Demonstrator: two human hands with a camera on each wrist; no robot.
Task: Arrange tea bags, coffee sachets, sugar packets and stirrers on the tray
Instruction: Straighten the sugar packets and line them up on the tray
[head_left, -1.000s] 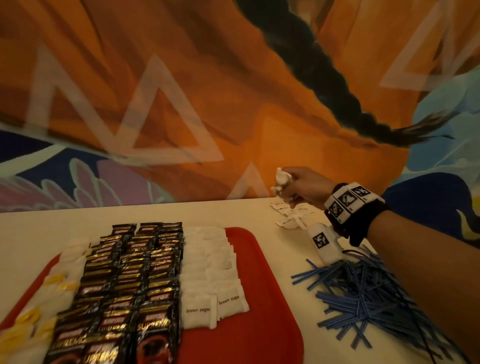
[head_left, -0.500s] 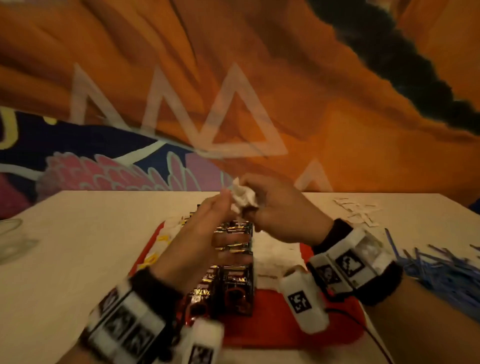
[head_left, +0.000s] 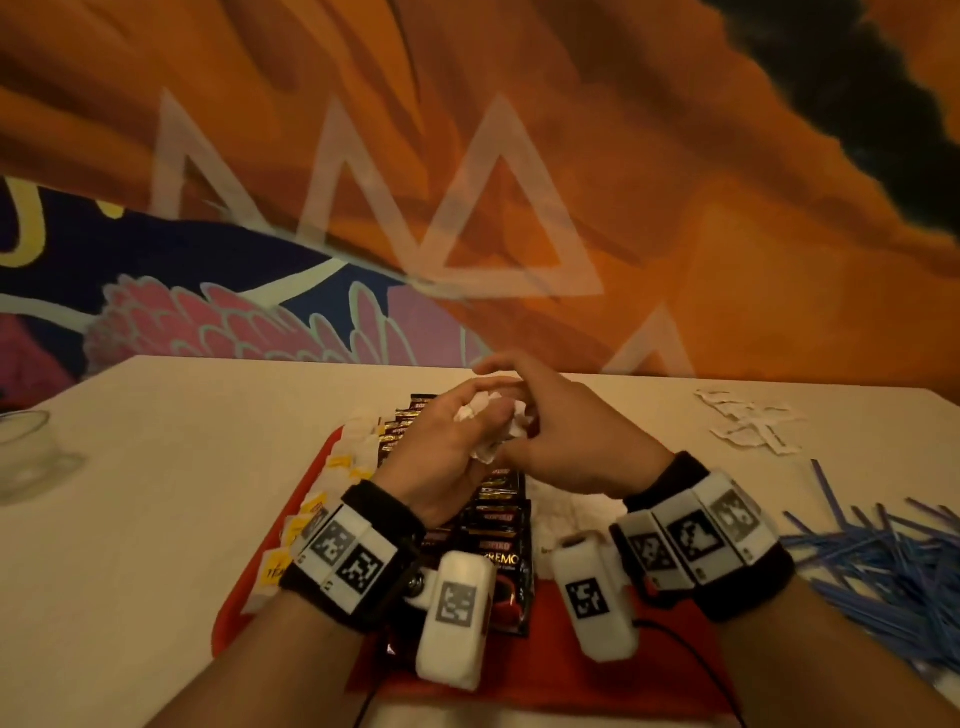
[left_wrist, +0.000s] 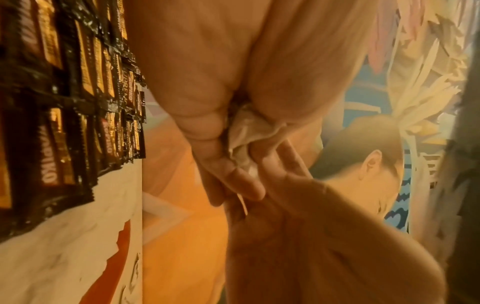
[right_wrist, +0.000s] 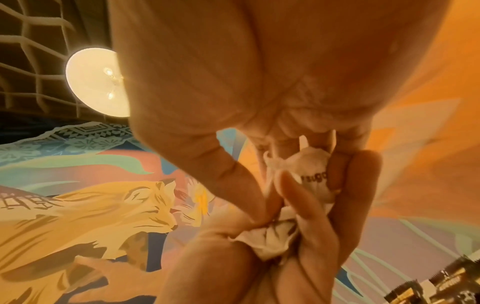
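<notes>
Both hands meet above the far end of the red tray (head_left: 236, 597), which lies on the pale desk (head_left: 156, 467). The left hand (head_left: 441, 457) has its fingers curled around a bunch of crumpled white sugar packets (head_left: 485, 415), thumb pressed over them. The right hand (head_left: 566, 441) pinches the same bunch from the other side, its fingertips buried in the paper. In the right wrist view one packet (right_wrist: 313, 179) shows part of the printed word "sugar", clamped between fingers of both hands.

On the tray, black coffee sachets (head_left: 501, 525) lie in overlapping rows down the middle, running under the hands. Along the tray's left edge sit white tea bags (head_left: 363, 447) with yellow tags (head_left: 311, 506). To the right of the coffee, white sugar packets (head_left: 571, 506) already lie on the tray, mostly hidden by the right wrist. The left wrist view shows the coffee rows (left_wrist: 64, 102) beside that white row (left_wrist: 64, 246).

Off the tray to the right, a loose heap of blue stirrers (head_left: 883, 566) rests on the desk. Beyond the heap, toward the wall, more white packets (head_left: 748, 426) lie scattered. Far left of the tray, at the desk's edge, stands a clear glass bowl (head_left: 26, 457). A painted mural (head_left: 467, 208) in orange fills the wall behind the desk.
</notes>
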